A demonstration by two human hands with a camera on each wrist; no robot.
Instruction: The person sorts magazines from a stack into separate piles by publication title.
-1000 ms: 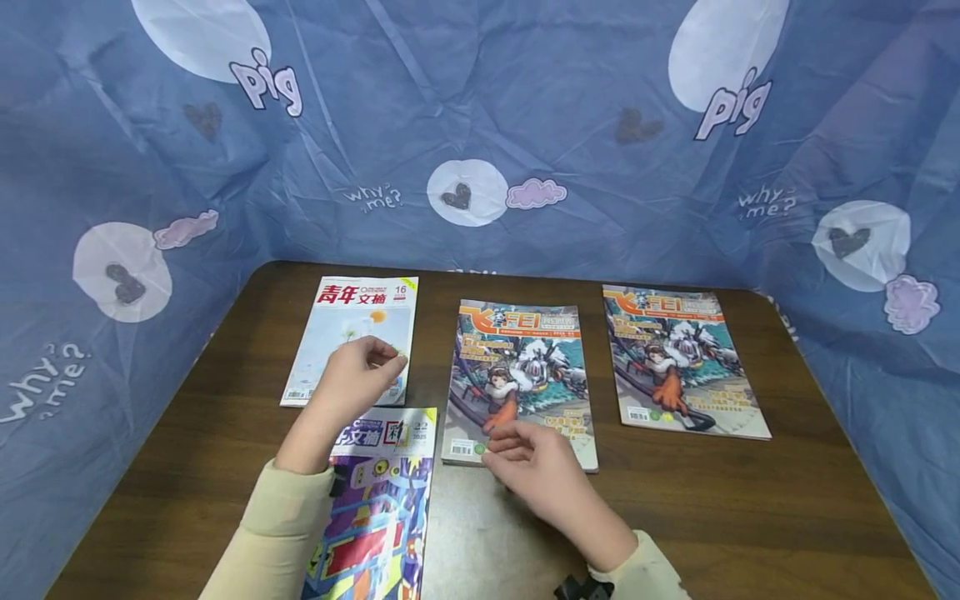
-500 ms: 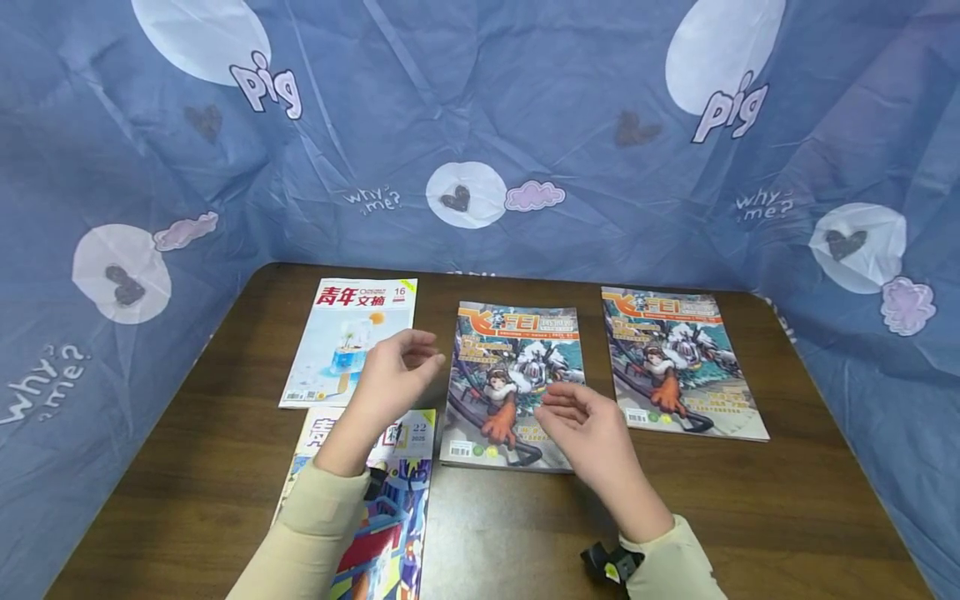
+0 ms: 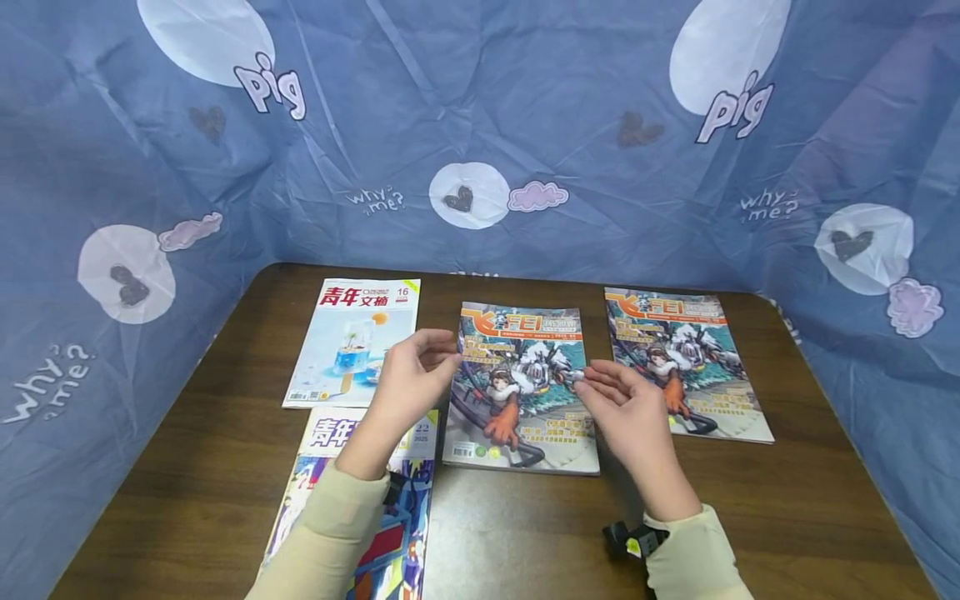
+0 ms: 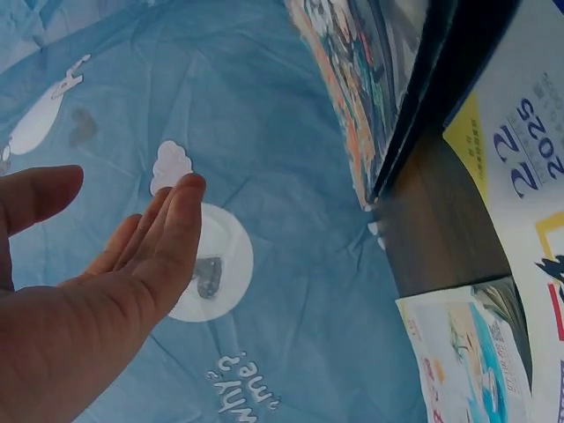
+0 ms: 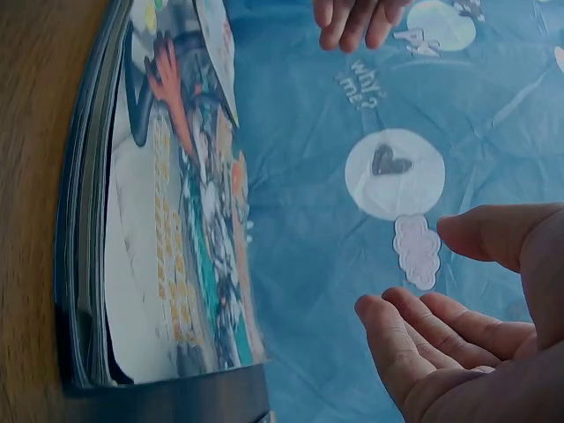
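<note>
A comic-style magazine (image 3: 517, 383) with an orange title lies face up at the table's middle; the right wrist view shows thick layered page edges, though I cannot tell if it is one copy or a stack. My left hand (image 3: 412, 379) hovers by its left edge, fingers loosely bent with a gap to the thumb. Past its right edge is my right hand (image 3: 630, 408), held the same way. Both wrist views show bare space between thumb and fingers, and both hands look apart from the magazine.
A magazine with the same cover (image 3: 690, 350) lies at the right. At the left, a white-and-blue magazine (image 3: 341, 350) lies behind a colourful one (image 3: 326, 429), partly under my left forearm. Blue printed cloth (image 3: 480, 100) surrounds the wooden table (image 3: 517, 533).
Both hands have moved rightward, the left from over the white-and-blue magazine, the right across the middle magazine to its right side. The magazines lie where they were.
</note>
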